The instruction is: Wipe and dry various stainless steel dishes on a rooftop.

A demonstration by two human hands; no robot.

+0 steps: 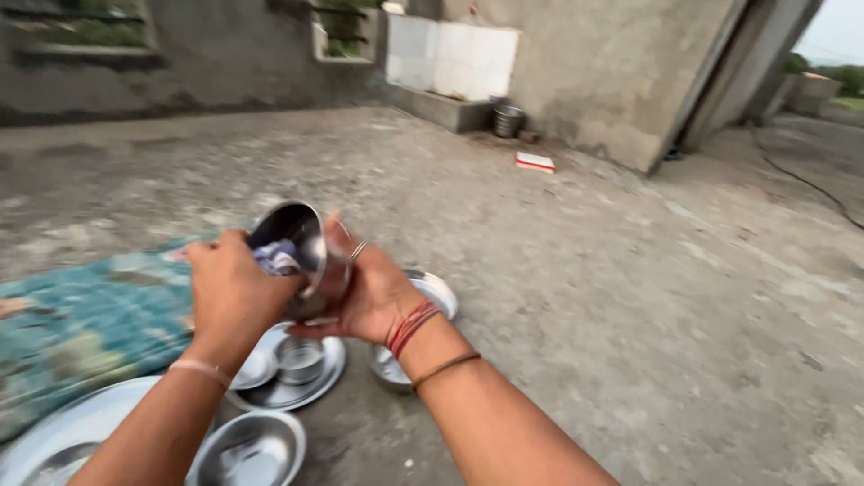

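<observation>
My right hand (371, 292) cups a small steel cup (297, 241) from the right side, its mouth turned toward me. My left hand (229, 288) presses a bunched cloth (277, 259) into the cup's mouth. Both hands hover above a steel plate (310, 385) that carries a small steel bowl (300, 357). Bangles and red threads circle my right wrist.
More steel ware lies on the rough concrete ground: a bowl (252, 450) near me, a large plate (63, 436) at lower left, another bowl (432, 292) behind my right wrist. A teal patterned mat (81, 315) lies left. A wall, a pot (507, 119) and a red-white flat object (535, 162) stand far off.
</observation>
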